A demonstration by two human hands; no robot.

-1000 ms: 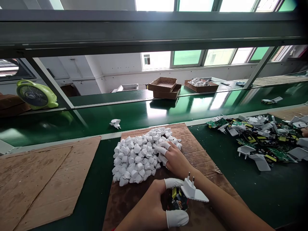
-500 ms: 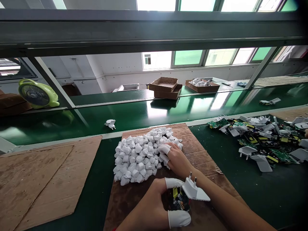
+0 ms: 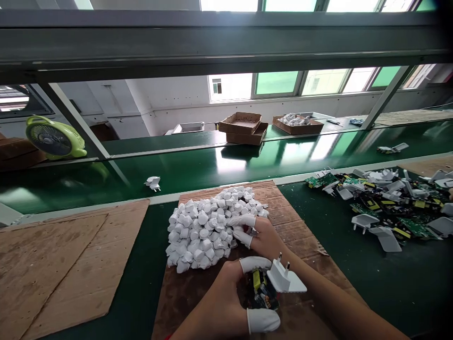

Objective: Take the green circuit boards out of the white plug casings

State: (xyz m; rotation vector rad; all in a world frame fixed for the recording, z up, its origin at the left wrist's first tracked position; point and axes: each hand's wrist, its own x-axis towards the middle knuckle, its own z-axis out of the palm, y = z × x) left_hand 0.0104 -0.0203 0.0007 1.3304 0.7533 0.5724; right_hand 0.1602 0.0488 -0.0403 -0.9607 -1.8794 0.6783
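White pieces (image 3: 201, 236) heaped at 11 o'clock from circuit board (image 3: 262, 292) w/ plug (image 3: 281, 278), which L hand (image 3: 226, 297) grips btwn thumb & fingers; slack hold could drop it. R hand (image 3: 264, 236) half-curled at heap's edge, can't tell if pinching; rough raking might scatter pcs. Approx. 1 o'clock from heap, cardboard tray (image 3: 300, 130) holds whitish bits (image 3: 295, 119).

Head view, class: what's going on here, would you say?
A person's left hand holds a board with a white plug at its edge. The right hand is at the right side of the white pieces piled on cardboard; whether it grips one is unclear. More boards and plugs lie heaped to the right.
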